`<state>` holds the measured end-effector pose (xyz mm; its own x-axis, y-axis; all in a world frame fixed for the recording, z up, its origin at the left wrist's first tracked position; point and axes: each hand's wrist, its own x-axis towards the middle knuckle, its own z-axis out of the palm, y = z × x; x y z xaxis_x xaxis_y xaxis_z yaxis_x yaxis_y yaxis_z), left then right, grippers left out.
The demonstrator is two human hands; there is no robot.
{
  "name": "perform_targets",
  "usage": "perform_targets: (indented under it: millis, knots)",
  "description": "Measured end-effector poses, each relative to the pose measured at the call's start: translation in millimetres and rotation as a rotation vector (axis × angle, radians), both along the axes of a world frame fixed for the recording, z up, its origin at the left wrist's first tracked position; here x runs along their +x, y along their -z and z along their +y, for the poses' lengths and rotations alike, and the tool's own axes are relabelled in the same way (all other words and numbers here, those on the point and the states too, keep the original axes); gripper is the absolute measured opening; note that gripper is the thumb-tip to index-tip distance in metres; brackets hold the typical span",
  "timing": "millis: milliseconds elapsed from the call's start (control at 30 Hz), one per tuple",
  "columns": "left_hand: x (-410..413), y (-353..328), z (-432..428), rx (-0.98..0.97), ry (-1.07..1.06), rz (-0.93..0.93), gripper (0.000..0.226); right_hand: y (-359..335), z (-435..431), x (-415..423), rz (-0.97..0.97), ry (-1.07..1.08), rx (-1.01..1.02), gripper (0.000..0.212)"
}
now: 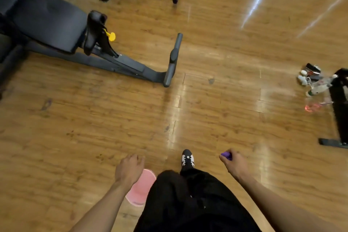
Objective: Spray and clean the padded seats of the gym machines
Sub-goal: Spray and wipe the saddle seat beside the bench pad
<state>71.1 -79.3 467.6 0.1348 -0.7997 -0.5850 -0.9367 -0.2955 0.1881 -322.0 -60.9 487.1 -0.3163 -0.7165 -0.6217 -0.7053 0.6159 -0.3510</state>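
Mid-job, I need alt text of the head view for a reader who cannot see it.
A person stands on a wood floor, the left hand holding a pink cloth and the right hand gripping a purple object, perhaps a sprayer. A black padded seat with a yellow knob is ahead left, untouched.

Bare forearms (105, 205), black trousers (188, 203), black shoe (187, 158) with white stripes

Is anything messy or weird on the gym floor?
Yes. A little heap of loose things, with what looks like a bottle lying on its side, sits on the wooden floor beside a black machine base.
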Motion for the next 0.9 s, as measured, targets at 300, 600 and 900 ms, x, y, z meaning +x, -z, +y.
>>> perform_targets:
  millis: [300, 600, 900]
  knots:
    - [-2, -21, -144, -0.119, -0.203, 0.031, 0.040, -16, -196, 58, -0.098, -0.088, 0.042, 0.019]
    - [97, -6, -289, -0.071, -0.224, 0.046, 0.048, -6, -356, 169, -0.003, -0.284, 0.049, 0.020]
    - [186, -21, -429, -0.072, -0.200, 0.044, 0.045, -4, -499, 292, -0.047, -0.312, -0.070, 0.013]
